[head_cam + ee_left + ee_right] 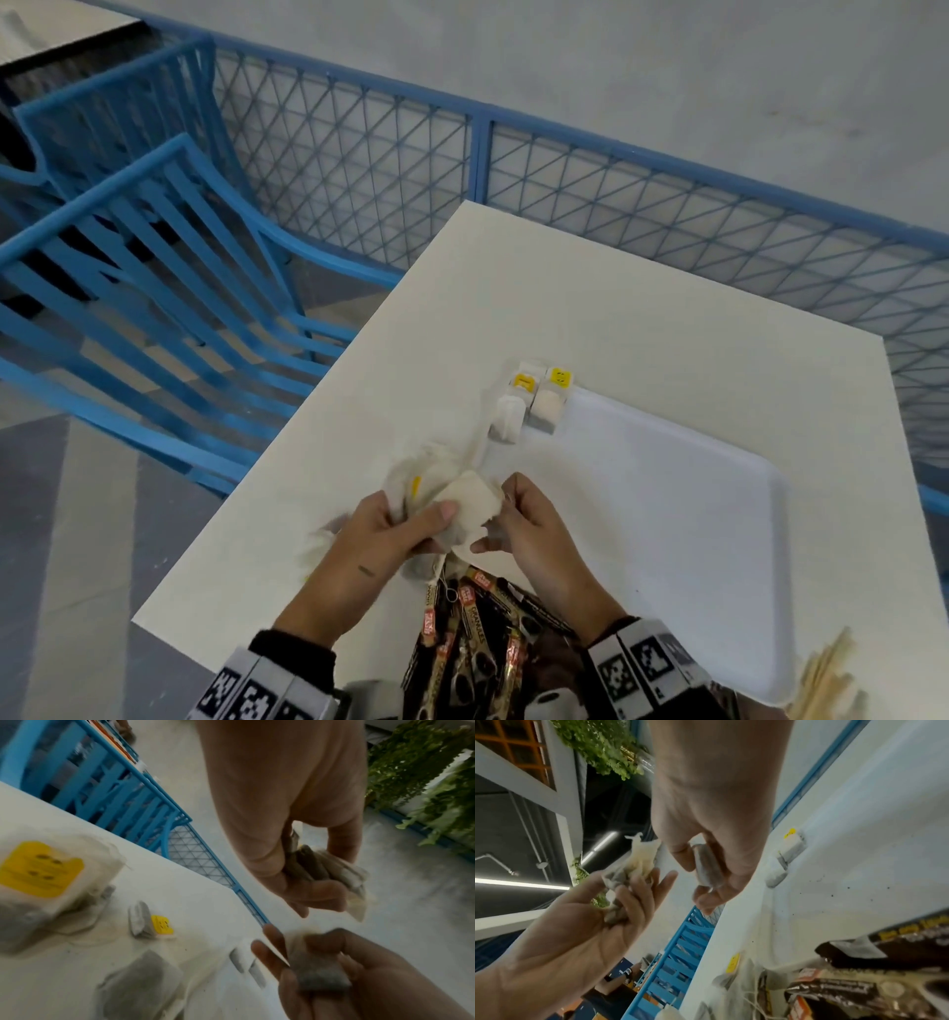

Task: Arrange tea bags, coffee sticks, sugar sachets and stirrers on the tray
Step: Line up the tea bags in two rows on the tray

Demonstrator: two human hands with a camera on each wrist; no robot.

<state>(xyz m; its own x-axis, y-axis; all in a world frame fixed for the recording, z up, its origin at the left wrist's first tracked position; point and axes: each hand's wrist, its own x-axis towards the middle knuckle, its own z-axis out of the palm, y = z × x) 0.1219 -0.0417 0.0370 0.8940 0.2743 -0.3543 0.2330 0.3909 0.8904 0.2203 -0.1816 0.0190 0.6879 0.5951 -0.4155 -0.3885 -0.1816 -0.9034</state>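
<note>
My left hand (431, 519) grips a bunch of pale tea bags (462, 496) above the table's near left. From the right, my right hand (493, 519) pinches a single tea bag (707, 868); in the head view its fingers mostly hide that bag. In the left wrist view, my left hand (331, 874) shows the bunch (342, 870) fanned out. Two tea bags (529, 411) with yellow tags lie side by side in the far left corner of the white tray (667, 488). Brown coffee sticks (472, 642) are heaped below my hands. Wooden stirrers (827, 678) lie at the lower right.
Loose tea bags (144, 921) lie on the white table (513, 288) left of the tray. Blue slatted chairs (154, 257) stand off the table's left edge. A blue mesh railing (616, 195) runs behind the table.
</note>
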